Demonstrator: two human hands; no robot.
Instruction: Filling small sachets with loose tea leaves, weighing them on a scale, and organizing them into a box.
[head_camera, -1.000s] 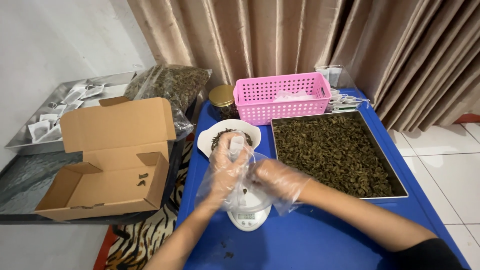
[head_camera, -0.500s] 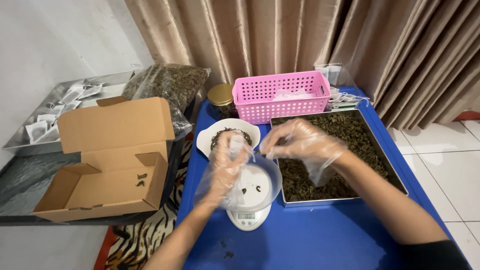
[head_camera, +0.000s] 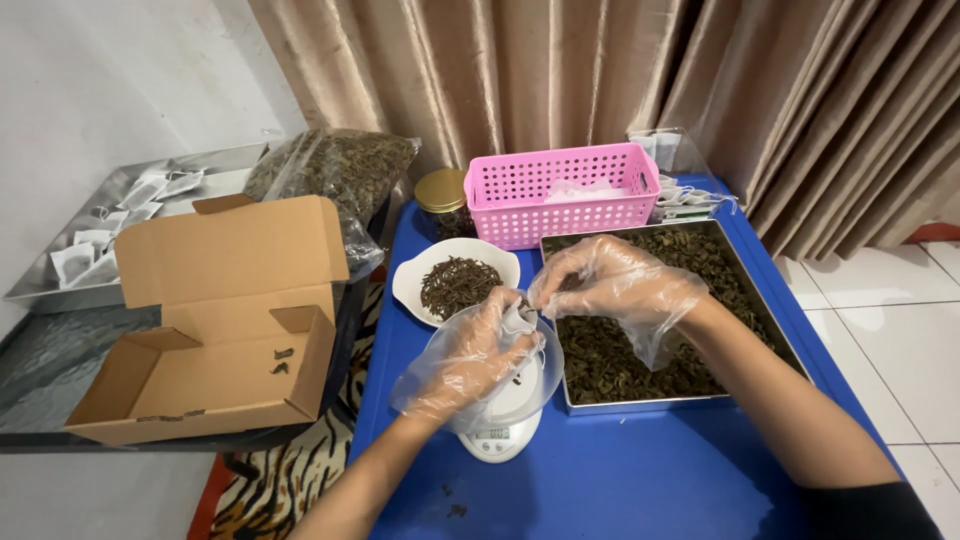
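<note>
On the blue table (head_camera: 640, 480), the small white digital kitchen scale (head_camera: 497, 425) sits nearest, and just above it the left hand (head_camera: 465, 362), in a loose clear plastic glove, pinches a small white paper sachet (head_camera: 518, 318). Half a second ago the right hand (head_camera: 612, 285) hovered higher over the shallow metal tray of dark dried leaves (head_camera: 650, 320); now it has dropped to the sachet's 3 o'clock side, fingers pinched narrow at its mouth. At 11 o'clock beyond stands the white bowl of dried leaves (head_camera: 457, 280), the pink plastic basket (head_camera: 562, 195) farther back.

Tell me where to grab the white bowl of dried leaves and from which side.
Grip the white bowl at its bare left rim, coming from the left front. It sits upright and open, leaves heaped in the middle; the jar and pink basket crowd the back, the left hand its right front.
</note>
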